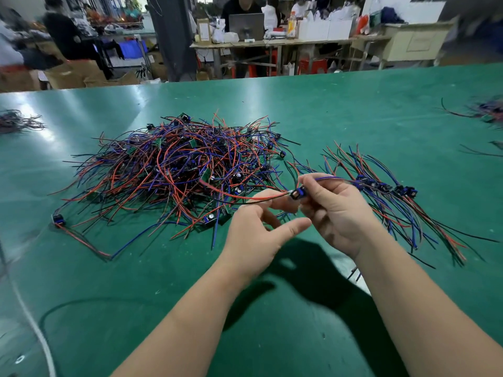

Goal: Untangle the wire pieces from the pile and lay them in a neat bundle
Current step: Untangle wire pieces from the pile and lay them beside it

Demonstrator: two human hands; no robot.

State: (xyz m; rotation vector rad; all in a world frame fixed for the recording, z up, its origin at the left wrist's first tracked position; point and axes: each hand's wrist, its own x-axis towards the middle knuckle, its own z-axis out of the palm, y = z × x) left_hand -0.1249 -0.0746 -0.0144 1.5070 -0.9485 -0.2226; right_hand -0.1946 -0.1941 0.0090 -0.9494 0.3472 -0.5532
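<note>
While the right hand point(334, 210) pinched a wire piece point(324, 178) by its blue connector point(298, 192), the left hand point(253, 235) hung loose, fingers brushing its red lead point(239, 196) — which trailed into the pile point(174, 170). Untangling looked underway; the next move likely called for drawing it free onto the bundle point(381, 186) — rightward on the surface point(353, 110).

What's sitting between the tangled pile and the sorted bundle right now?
Head view: the right hand, between pile and bundle, pinches one wire piece by its blue connector; its red lead trails back into the pile.
</note>
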